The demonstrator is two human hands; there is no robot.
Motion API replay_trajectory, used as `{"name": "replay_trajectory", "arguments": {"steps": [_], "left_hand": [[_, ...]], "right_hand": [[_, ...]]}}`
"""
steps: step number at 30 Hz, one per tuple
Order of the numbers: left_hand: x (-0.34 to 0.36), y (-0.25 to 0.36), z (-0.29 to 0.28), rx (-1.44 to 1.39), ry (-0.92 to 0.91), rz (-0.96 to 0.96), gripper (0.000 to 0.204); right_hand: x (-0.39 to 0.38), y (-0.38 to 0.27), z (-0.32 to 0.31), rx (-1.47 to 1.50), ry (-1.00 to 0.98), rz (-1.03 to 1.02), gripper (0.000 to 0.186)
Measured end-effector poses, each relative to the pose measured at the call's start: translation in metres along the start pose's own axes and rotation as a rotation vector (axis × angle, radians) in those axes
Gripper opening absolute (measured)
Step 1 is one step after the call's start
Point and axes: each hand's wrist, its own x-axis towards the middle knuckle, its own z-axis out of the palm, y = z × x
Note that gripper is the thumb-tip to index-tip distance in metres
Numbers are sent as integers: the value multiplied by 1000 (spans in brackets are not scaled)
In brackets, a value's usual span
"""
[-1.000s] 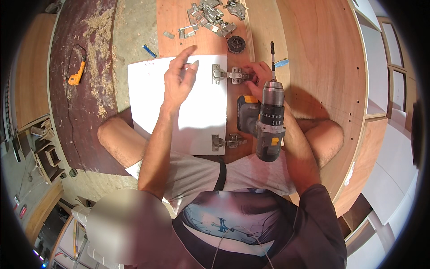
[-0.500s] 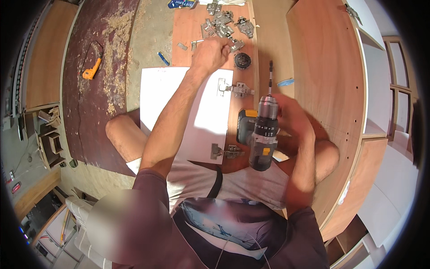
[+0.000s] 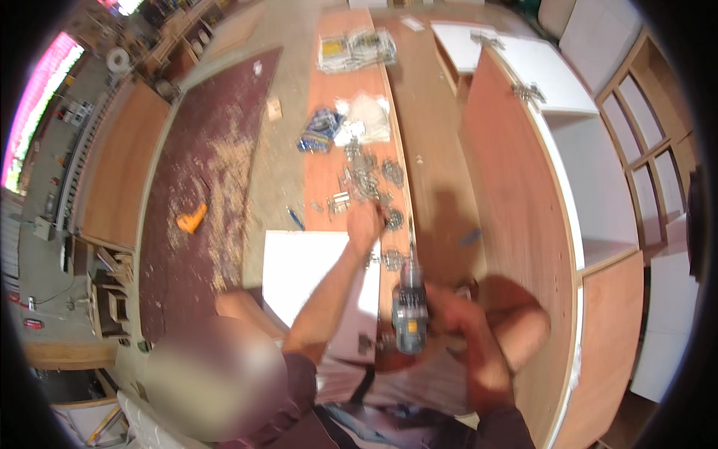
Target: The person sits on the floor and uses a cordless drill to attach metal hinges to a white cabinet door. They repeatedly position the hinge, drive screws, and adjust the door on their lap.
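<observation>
My left hand [image 3: 363,224], blurred, has curled fingers at the near end of a pile of metal hinges [image 3: 365,179], beside a dark round disc [image 3: 394,218]; what it grips is unclear. A black cordless drill [image 3: 410,318] points forward, bit away from me, with my right hand [image 3: 447,305] at its right side, fingers blurred and partly hidden. A white panel [image 3: 299,262] lies before me under my left forearm, with hinges [image 3: 393,260] at its right edge.
Orange tool [image 3: 191,218] and shavings on a maroon board [image 3: 161,277] at left; blue pen-like item [image 3: 294,218], blue packet [image 3: 320,131] and stacked packs [image 3: 351,51] ahead. A cabinet [image 3: 508,187] with white interior runs along the right.
My left hand has gone forward from above the white panel to the hinge pile. My right hand has drawn back from the hinge toward the drill. The view has tilted up.
</observation>
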Motion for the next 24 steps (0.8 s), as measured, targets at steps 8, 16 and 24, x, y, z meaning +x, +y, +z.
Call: {"name": "replay_trajectory", "arguments": {"steps": [8,16,24], "left_hand": [[6,-12,-1,-149,-134,-166,19],[21,-19,-8,-566,-143,-217,12],[-78,-5,-99,-1378,-188,-501,3]], "right_hand": [[-19,-51,8,-409,-40,-41,103],[-25,-54,12,-556,-67,-75,58],[-21,-30,24,1,52,-81,60]]}}
